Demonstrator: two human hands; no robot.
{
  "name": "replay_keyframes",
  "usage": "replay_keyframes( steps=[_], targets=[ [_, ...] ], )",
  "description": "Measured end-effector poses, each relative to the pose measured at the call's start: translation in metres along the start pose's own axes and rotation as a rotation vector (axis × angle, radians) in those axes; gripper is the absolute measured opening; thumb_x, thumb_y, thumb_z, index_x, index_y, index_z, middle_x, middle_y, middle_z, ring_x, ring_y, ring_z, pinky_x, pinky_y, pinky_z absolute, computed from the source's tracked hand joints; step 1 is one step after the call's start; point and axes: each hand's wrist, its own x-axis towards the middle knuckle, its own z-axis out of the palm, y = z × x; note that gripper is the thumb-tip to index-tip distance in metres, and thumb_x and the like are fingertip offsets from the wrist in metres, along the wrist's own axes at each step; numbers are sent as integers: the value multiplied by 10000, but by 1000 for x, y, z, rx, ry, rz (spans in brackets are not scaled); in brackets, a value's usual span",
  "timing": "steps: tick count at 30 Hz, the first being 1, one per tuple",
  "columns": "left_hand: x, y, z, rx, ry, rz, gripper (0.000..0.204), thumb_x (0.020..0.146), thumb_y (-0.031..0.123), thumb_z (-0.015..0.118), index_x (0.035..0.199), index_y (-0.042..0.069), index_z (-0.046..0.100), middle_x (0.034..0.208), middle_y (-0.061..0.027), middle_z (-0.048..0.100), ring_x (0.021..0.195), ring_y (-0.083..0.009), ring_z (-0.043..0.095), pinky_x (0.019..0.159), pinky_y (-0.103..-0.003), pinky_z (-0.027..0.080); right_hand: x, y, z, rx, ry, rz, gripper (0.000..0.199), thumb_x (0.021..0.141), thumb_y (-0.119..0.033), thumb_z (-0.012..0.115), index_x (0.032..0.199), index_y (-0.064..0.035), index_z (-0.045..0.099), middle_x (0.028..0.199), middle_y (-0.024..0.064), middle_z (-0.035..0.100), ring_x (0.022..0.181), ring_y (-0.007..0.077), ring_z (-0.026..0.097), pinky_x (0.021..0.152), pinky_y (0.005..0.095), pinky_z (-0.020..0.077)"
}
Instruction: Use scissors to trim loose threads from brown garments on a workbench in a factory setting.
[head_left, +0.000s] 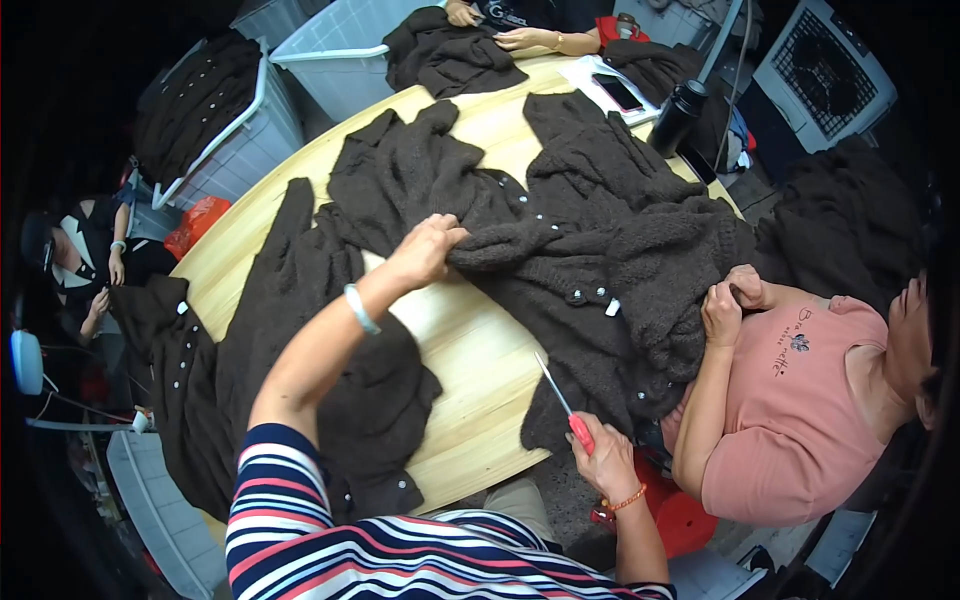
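Note:
My left hand (pixel 428 250) is closed on the edge of a dark brown knitted cardigan (pixel 610 230) spread over the table's right half. Round pale buttons and a small white tag show on the cardigan. In my right hand (pixel 606 462), near the table's front edge, is a red-handled pointed tool (pixel 556 384) with a slim metal blade. Its tip points up and away from me, over bare wood beside the cardigan. Whether it has one blade or two closed ones, I cannot tell. Another dark brown garment (pixel 320 370) lies to the left of my left arm.
A co-worker in a pink shirt (pixel 790 420) holds dark cloth at the right; others work at the far side and left. White plastic bins (pixel 225 165) stand beyond the wooden table (pixel 475 350). A black bottle (pixel 678 118) and a phone (pixel 618 92) are at the back right.

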Motion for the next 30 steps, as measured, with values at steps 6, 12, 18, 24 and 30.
replay_keyframes(
  steps=[6,12,18,24,30],
  targets=[
    [-134,8,-133,126,-98,63,290,559,-29,639,844,18,623,878,-142,548,889,-358,530,786,-431,441,15,-43,13,-19,10,-189,327,853,-194,657,1169,-148,586,881,188,658,826,378,632,747,483,510],
    [-336,19,-184,146,-152,-377,303,576,-16,678,873,35,645,915,-106,560,1003,-315,553,1077,-485,355,20,-92,42,-74,-23,-300,313,840,-174,658,1145,-129,604,821,197,647,795,397,636,721,472,509],
    [-460,56,-136,-9,-365,-770,579,695,200,812,1212,36,610,1234,-149,582,1284,-340,435,1123,-461,294,7,-137,81,-169,-199,-343,319,871,-217,642,1179,-157,584,824,200,651,800,399,633,726,490,507],
    [-401,156,-147,-1151,76,61,655,771,245,801,1306,-25,535,1288,-195,570,1183,-339,558,1009,-413,443,-14,-162,101,-212,-286,-425,337,844,-194,672,1167,-126,607,814,193,647,805,396,641,733,458,506],
    [-393,199,-168,-1217,132,709,228,911,153,606,1060,-19,611,1023,-132,598,999,-294,585,883,-420,465,-44,-184,98,-126,-395,-518,348,774,-118,706,1120,-112,671,904,160,678,853,336,646,780,399,515]
  ],
)
